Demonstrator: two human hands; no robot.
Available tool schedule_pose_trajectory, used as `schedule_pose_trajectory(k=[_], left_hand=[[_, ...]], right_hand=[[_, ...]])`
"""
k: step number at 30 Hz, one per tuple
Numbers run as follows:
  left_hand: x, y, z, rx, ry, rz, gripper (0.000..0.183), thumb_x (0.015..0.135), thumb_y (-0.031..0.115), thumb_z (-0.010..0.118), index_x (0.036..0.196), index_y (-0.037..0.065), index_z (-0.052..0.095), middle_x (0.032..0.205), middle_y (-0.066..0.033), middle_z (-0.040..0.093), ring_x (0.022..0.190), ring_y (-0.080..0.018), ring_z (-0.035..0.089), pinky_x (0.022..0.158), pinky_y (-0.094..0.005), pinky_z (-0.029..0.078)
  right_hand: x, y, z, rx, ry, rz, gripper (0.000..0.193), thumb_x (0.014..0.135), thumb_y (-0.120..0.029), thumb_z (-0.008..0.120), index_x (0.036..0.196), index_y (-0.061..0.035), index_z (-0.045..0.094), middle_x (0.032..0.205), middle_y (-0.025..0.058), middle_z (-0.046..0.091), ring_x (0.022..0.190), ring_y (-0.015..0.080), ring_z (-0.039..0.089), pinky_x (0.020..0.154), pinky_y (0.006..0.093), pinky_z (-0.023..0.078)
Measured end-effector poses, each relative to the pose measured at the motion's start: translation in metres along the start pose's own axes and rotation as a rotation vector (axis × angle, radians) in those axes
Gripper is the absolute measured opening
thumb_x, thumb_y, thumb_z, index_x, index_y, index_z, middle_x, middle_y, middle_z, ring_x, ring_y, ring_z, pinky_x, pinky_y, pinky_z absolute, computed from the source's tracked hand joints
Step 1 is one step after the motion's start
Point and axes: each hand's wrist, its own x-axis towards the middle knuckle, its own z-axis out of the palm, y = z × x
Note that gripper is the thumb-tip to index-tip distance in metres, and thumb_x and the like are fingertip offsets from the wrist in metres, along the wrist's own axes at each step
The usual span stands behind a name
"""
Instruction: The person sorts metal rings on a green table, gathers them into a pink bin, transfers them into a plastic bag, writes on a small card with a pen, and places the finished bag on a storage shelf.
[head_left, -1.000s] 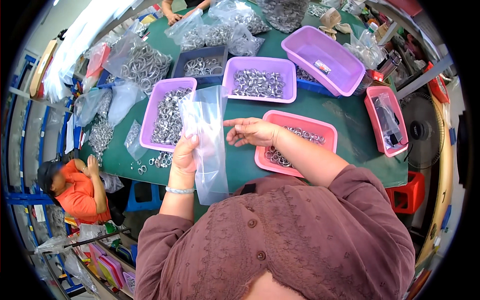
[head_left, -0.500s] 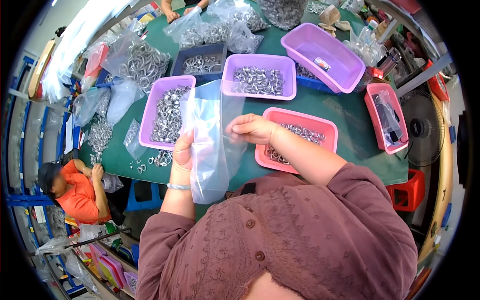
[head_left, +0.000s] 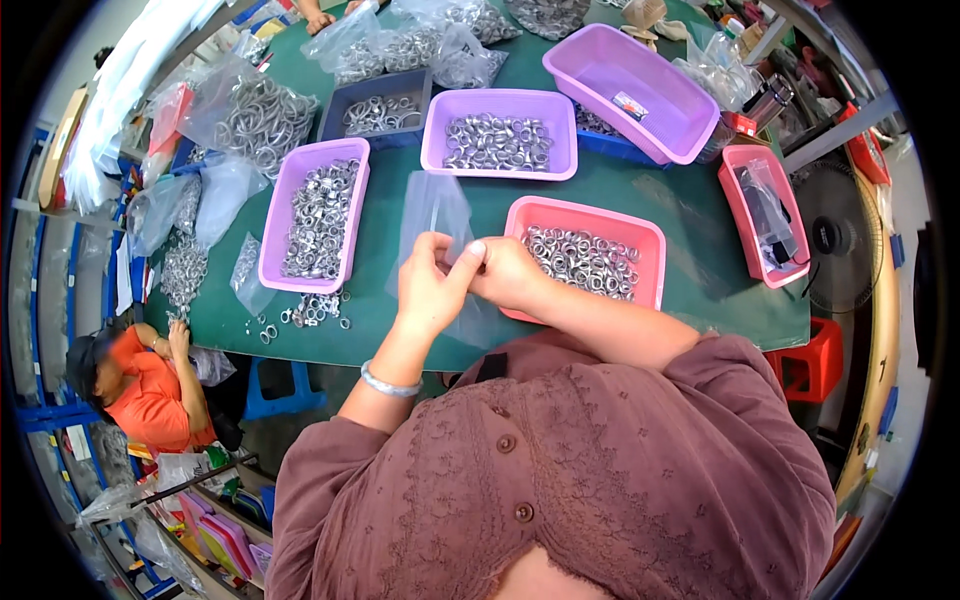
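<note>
A clear plastic bag (head_left: 432,205) hangs between my hands above the near part of the green table. My left hand (head_left: 434,288), with a pale bracelet on its wrist, is closed on the bag. My right hand (head_left: 512,274) meets it at the thumbs, its fingers pinched on the bag's edge. Part of the bag is hidden behind both hands. Just beyond my right hand lies a pink bin (head_left: 655,262) holding small metal rings (head_left: 582,262). To the left of the bag stands a purple bin (head_left: 275,215) full of metal fittings (head_left: 320,222).
Another purple bin (head_left: 500,100) of rings stands beyond the bag. An empty-looking purple bin (head_left: 640,100) leans over a blue one. Loose rings (head_left: 312,310) lie by the near left edge. A pink bin (head_left: 735,215) stands right. A person in orange (head_left: 155,395) sits at left.
My hands have come together on the bag, the right moving in from the bag's side. The bag has turned and folded, with less of it showing. The whole view has shifted slightly.
</note>
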Motion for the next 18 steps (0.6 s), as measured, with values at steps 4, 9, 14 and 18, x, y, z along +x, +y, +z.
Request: schedule_pose_trajectory(k=[4,9,14,18], left_hand=[[-0.003,-0.029,0.009,-0.161,-0.152,-0.092,0.017,0.087,0.016,0.059,0.083,-0.001,0.06,0.068,-0.0023,0.059,0.061,-0.0068,0.052,0.054,-0.0239,0.043],[-0.002,-0.046,0.006,0.164,-0.031,0.047,0.013,0.086,0.01,0.055,0.078,0.0,0.057,0.062,-0.0062,0.058,0.056,-0.011,0.055,0.052,-0.0284,0.044],[0.006,-0.034,-0.014,0.344,-0.042,0.258,0.021,0.08,-0.003,0.052,0.099,0.005,0.052,0.066,-0.0135,0.057,0.06,-0.033,0.058,0.055,-0.0374,0.046],[0.017,-0.014,-0.024,0.399,-0.368,0.692,0.021,0.077,-0.004,0.051,0.093,0.006,0.06,0.077,-0.0135,0.057,0.064,-0.0353,0.056,0.059,-0.0414,0.046]], right_hand=[[-0.015,0.008,-0.012,0.133,-0.213,0.218,0.036,0.076,-0.024,0.074,0.059,-0.0016,0.051,0.05,0.0024,0.046,0.049,0.0082,0.04,0.046,0.0288,0.036],[-0.022,0.033,-0.014,0.222,-0.175,0.265,0.038,0.081,-0.026,0.071,0.058,-0.0023,0.052,0.052,-0.0012,0.045,0.05,0.0054,0.038,0.044,0.0267,0.034],[-0.004,0.062,-0.052,0.232,0.24,0.612,0.033,0.087,-0.026,0.061,0.068,0.0017,0.064,0.062,0.0051,0.06,0.053,0.0102,0.052,0.051,0.0306,0.043],[0.007,0.079,-0.069,0.096,0.268,0.579,0.03,0.083,-0.025,0.064,0.066,0.0001,0.064,0.057,0.006,0.058,0.052,0.0129,0.053,0.053,0.0321,0.044]])
